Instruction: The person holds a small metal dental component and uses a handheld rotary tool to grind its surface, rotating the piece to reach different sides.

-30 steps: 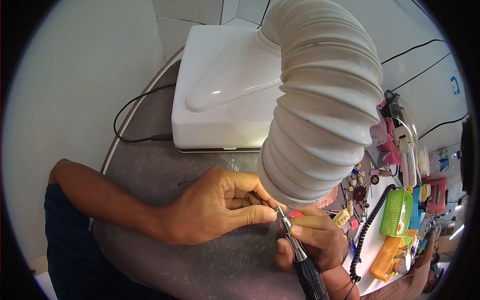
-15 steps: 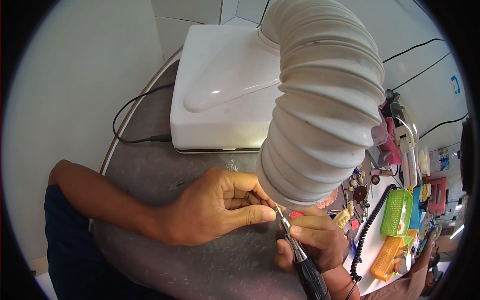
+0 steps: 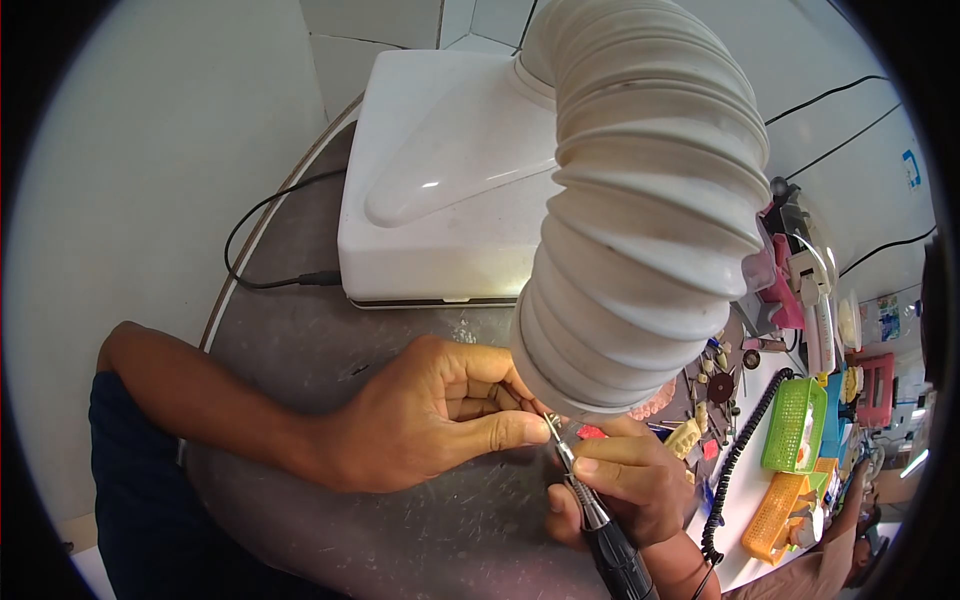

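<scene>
My right hand grips a rotary handpiece, a black body with a metal nose that points up and to the left. Thumb and forefinger of my left hand are pinched at the handpiece's tip, around a tiny metallic-looking piece too small to name. The bur end meets or nearly meets that piece; contact cannot be made out. Just above both hands hangs the open mouth of a white ribbed suction hose, which hides part of my left fingertips.
Behind my hands stands a white dust-extractor box with a black cable. On the right lie dental models, a dark disc, small burs, a coiled cord, a green basket and an orange basket. Another person sits at far right.
My right hand and the handpiece have shifted slightly left and up, with the tip closer to my left fingertips. My left hand stays almost still, pinching as before.
</scene>
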`<action>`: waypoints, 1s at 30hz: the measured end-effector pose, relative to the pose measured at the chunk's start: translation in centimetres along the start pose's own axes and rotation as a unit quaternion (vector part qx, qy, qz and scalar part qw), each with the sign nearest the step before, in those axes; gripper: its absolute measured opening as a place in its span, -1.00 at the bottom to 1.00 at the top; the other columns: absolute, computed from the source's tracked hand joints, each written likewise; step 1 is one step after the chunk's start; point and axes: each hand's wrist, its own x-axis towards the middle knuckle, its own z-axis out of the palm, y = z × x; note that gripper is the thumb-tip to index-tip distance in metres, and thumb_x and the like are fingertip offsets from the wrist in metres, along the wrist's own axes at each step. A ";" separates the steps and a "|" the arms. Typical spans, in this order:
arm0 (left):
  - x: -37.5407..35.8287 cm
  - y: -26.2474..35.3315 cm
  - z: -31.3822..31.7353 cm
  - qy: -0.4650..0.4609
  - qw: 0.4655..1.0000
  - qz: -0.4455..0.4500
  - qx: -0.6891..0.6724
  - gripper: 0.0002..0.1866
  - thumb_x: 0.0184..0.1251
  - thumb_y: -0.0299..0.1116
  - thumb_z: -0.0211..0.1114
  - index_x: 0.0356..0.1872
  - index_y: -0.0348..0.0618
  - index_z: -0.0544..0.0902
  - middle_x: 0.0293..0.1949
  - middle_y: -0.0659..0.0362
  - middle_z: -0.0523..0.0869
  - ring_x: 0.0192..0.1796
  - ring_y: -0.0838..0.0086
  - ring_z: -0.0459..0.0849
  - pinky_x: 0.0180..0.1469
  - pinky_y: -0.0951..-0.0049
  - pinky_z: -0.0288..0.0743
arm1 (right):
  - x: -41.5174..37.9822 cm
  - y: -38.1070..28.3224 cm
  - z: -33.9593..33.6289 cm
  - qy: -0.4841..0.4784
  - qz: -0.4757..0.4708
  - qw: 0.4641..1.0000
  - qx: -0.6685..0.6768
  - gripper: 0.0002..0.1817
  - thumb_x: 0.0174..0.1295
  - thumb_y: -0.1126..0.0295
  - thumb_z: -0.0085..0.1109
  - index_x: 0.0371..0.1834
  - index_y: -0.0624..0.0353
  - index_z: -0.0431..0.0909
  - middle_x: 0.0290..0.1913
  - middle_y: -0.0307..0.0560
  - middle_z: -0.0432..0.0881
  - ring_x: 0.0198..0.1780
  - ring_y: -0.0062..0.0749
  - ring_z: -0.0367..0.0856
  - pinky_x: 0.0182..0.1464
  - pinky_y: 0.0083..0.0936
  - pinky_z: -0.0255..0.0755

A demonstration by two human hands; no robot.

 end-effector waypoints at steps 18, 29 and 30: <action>0.1 0.2 0.1 0.002 1.000 -0.006 -0.014 -0.85 0.34 -0.50 0.21 -0.17 -0.41 0.56 -0.29 0.13 0.68 -0.21 0.60 0.63 -0.09 0.61 0.54 | 0.0 0.0 0.3 0.015 -0.012 1.000 -0.020 -0.56 -0.13 0.52 0.49 -0.17 0.21 0.47 -0.32 -0.06 0.61 -0.21 -0.07 0.70 -0.27 -0.40 0.64; 0.2 0.1 0.0 -0.003 1.000 -0.017 -0.008 -0.84 0.34 -0.48 0.23 -0.18 -0.41 0.58 -0.26 0.11 0.70 -0.19 0.62 0.64 -0.08 0.62 0.56 | 0.2 0.0 0.1 0.004 -0.014 1.000 -0.009 -0.57 -0.12 0.54 0.48 -0.16 0.20 0.49 -0.31 -0.08 0.62 -0.18 -0.09 0.70 -0.24 -0.41 0.64; 0.2 0.0 0.0 -0.002 1.000 -0.017 -0.024 -0.84 0.34 -0.48 0.23 -0.18 -0.41 0.58 -0.26 0.11 0.70 -0.19 0.62 0.64 -0.08 0.62 0.56 | 0.2 0.0 0.1 0.003 -0.010 1.000 -0.013 -0.57 -0.12 0.54 0.48 -0.16 0.21 0.49 -0.31 -0.08 0.62 -0.18 -0.09 0.70 -0.24 -0.41 0.64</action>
